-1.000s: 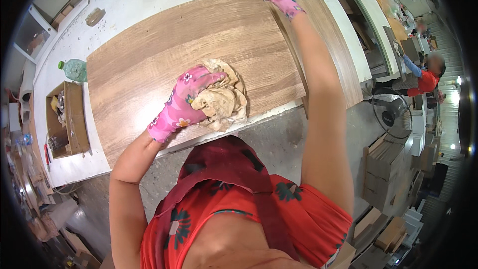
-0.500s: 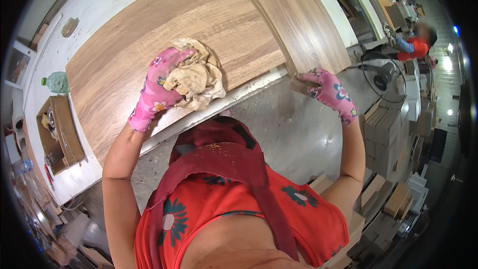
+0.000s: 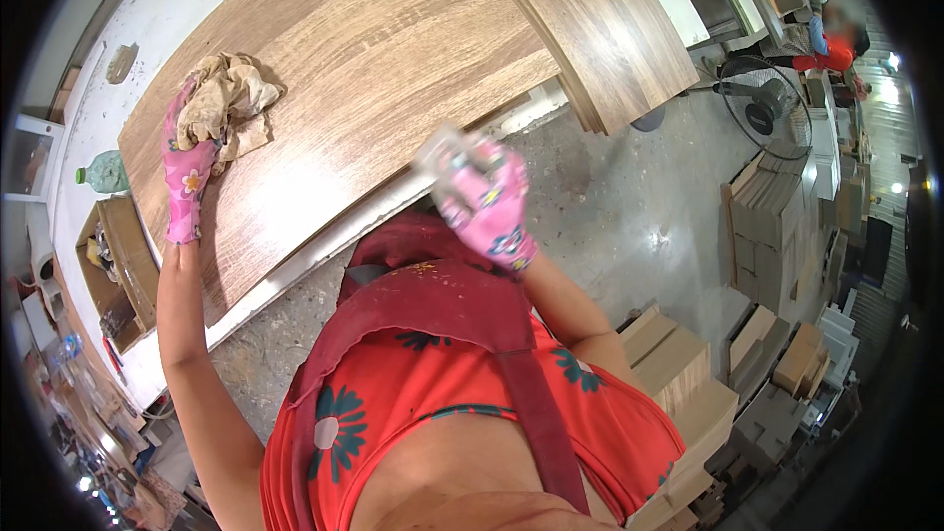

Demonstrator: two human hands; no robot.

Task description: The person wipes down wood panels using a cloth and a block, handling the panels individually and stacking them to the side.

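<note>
My left hand (image 3: 187, 177), in a pink flowered glove, is closed on a crumpled beige rag (image 3: 228, 103). The rag rests on the left part of a large wood-grain panel (image 3: 364, 69). At the panel's front edge, close to my apron, my right hand (image 3: 497, 205) wears a matching glove. Its fingers grip a small greyish block (image 3: 441, 152), smeared by motion, so its exact kind does not show. A second wood-grain panel (image 3: 605, 34) lies on the right, overlapping the large one and jutting past the table's front edge.
Left of the panel, the white table (image 3: 74, 138) bears a green-capped bottle (image 3: 103, 173) and an open cardboard box (image 3: 138, 265) with odds and ends. A caged fan (image 3: 762, 108) stands at right, near stacked flat boards (image 3: 767, 221). A person in red (image 3: 836, 51) is farther off.
My left hand and the rag have slid left across the large panel. With the block, my right hand has left the right panel's corner and swung left, in front of my body.
</note>
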